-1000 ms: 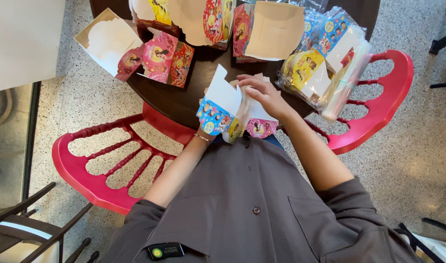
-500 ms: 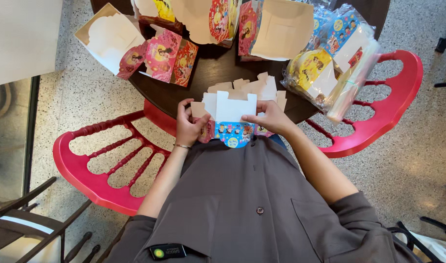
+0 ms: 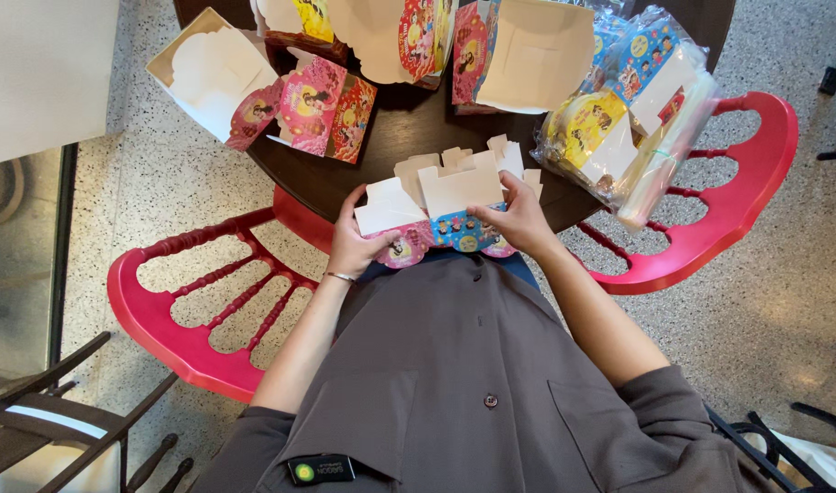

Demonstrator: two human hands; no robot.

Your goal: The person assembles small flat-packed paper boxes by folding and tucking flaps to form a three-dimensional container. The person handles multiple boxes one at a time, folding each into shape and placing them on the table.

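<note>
- My left hand is closed on the left end of a flat cardboard box blank, white inside, colourful cartoon print outside.
- My right hand pinches its right end.
- I hold the blank at the near edge of the dark round surface, above my lap.
- More printed boxes lie farther back; a clear bag of blanks sits to the right.

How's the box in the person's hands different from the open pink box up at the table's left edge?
The held box is a half-folded, partly flat blank gripped by the left hand and right hand; the pink box is fully formed and lies untouched. The held one shows blue print, the other pink. Both are white inside with cartoon pictures.
</note>
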